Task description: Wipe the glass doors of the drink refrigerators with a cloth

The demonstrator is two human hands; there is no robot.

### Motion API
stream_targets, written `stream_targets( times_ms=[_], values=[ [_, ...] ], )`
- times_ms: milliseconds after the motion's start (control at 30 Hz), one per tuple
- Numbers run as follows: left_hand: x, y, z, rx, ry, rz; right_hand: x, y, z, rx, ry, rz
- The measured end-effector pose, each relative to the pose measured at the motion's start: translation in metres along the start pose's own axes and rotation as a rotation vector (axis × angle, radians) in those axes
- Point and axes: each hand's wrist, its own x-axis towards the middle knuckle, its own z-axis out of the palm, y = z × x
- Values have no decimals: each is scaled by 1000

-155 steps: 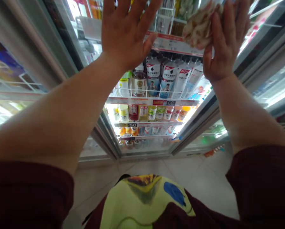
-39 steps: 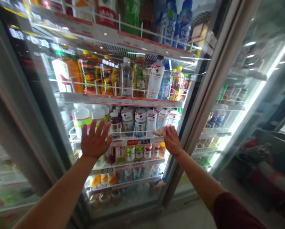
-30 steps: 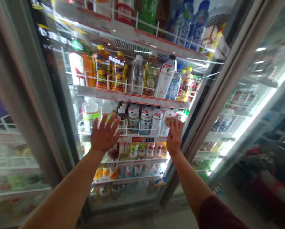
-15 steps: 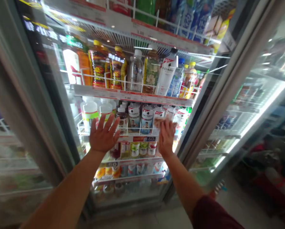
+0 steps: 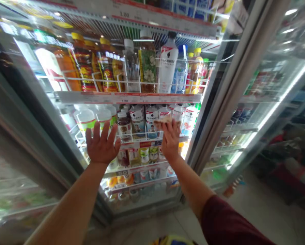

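A glass fridge door (image 5: 142, 212) stands before me, with drink bottles on the shelves behind it. My left hand (image 5: 102, 144) lies spread against the glass, its fingers apart, in front of large clear bottles (image 5: 84, 117). Under the fingers of my right hand (image 5: 170, 141) is a crumpled, light brown cloth (image 5: 167, 120), pressed to the glass. Behind the cloth stand several bottles with white and dark labels (image 5: 137, 119). Part of the cloth is hidden by my fingers.
Metal door frames (image 5: 234, 88) run up on the right and left (image 5: 40, 146) of the glass. Another lit fridge section (image 5: 267, 119) is on the right. Tiled floor (image 5: 172, 224) shows below, with a yellow and blue object (image 5: 171, 240) at the bottom edge.
My right hand and the cloth have shifted slightly left and up on the glass. My left hand stays spread. The view has also moved, bringing the yellow and blue object into sight.
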Motion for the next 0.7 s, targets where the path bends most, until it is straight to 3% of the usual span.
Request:
stream_targets(
  times_ms=[67, 133, 200, 367, 467, 600, 700],
  values=[
    [1, 1, -1, 35, 24, 24, -39, -19, -1, 69, -81, -107],
    [1, 1, -1, 34, 23, 25, -58, -29, 0, 135, -189, -214],
    [1, 1, -1, 17, 5, 7, -41, -28, 1, 154, -214, -240],
    [-2, -1, 1, 42, -13, -12, 45, -20, 4, 78, -33, -5],
    [-2, -1, 1, 24, -16, -5, 23, -34, 4, 51, 8, -13],
    [-1, 0, -2, -32, -36, -19, -36, -43, 5, 128, -131, -272],
    [1, 1, -4, 53, -38, 0, -11, -23, 4, 161, -173, -283]
  ],
)
